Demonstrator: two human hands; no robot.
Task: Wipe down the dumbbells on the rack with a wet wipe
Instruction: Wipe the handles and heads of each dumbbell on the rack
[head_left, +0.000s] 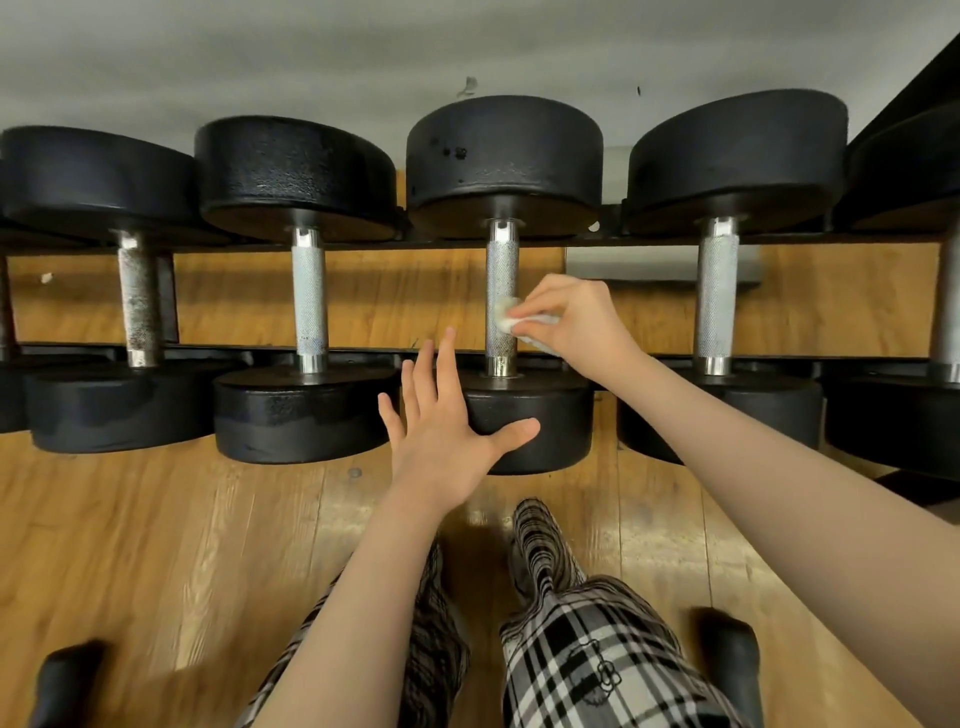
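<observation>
Head view: black dumbbells lined along a low rack (363, 243) over a wooden floor (156, 519), third dumbbell (501, 291) from the left at centre. Right hand (571, 317) pinched closed around a white wet wipe (506, 317), pressed against that dumbbell's knurled metal handle about midway up. Left hand (447, 426) open, fingers spread, palm against the near weight head of the same dumbbell; plaid trousers (571, 649) below.

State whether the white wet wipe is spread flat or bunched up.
Bunched: the white wet wipe sits crumpled in the right hand's fingertips against the knurled steel dumbbell handle.
</observation>
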